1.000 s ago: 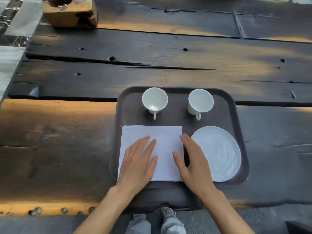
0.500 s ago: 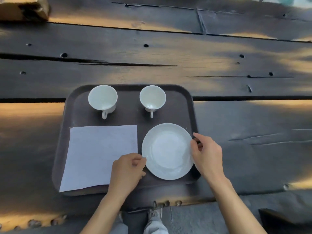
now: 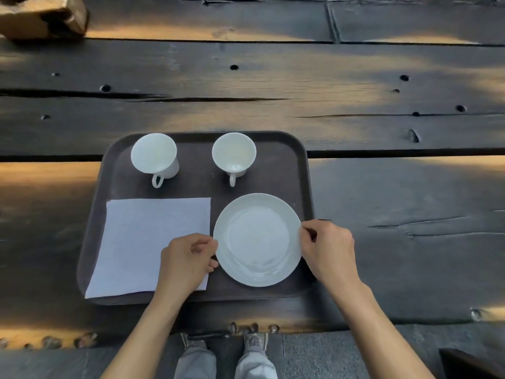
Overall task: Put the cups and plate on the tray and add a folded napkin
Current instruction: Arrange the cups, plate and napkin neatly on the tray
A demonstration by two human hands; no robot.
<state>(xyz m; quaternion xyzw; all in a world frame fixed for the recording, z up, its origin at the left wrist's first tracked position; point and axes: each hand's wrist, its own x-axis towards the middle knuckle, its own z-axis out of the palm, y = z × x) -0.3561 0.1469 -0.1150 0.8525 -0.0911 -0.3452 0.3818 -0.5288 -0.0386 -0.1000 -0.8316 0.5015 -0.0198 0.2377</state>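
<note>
A dark brown tray lies on the wooden table. Two white cups stand at its far side, the left cup and the right cup, both with handles toward me. A white napkin lies flat on the tray's near left. The white plate sits on the near right. My left hand pinches the plate's left rim, its wrist over the napkin's corner. My right hand pinches the plate's right rim at the tray's edge.
The table is made of dark, cracked planks with bolt holes. A wooden block sits at the far left corner. My shoes and the paved floor show below the table's near edge. A dark object lies at the bottom right.
Both hands have left the napkin and gone to the plate's two sides, fingers now curled on its rim. The view has shifted, so the tray sits differently in frame.
</note>
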